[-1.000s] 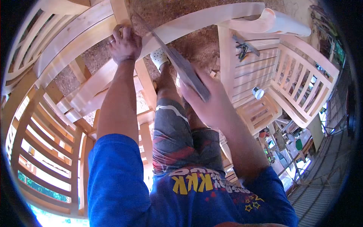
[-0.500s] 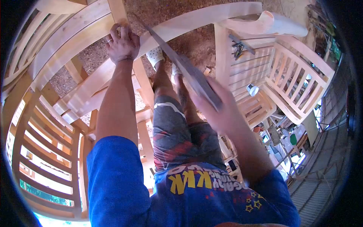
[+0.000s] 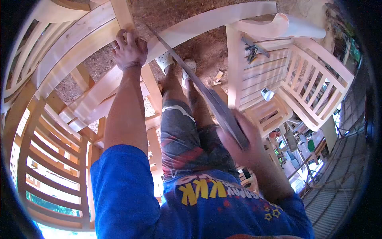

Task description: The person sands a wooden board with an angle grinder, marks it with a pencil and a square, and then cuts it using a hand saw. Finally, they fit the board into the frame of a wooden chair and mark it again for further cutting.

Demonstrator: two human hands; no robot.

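My right hand (image 3: 240,139) is wrapped round the handle end of a long handsaw (image 3: 199,84). The blade runs up and left, and its narrow tip lies near the upper end of a long curved wooden board (image 3: 215,16). My left hand (image 3: 130,49) presses down on the wood where an upright post (image 3: 122,14) meets the board, its fingers bent over the edge. The saw blade crosses the curved board just right of my left hand. Whether its teeth sit in a cut cannot be made out.
Slatted wooden frames (image 3: 55,159) stand at the left. A slatted wooden chair (image 3: 314,85) is at the right, with a dark clamp-like tool (image 3: 254,48) and a white-topped jar (image 3: 266,94) near it. Scraps (image 3: 218,75) lie on the ground by my shoes (image 3: 164,61).
My right hand has moved down and to the right, drawing the saw back with it. My left hand has stayed on the wood, nearly still.
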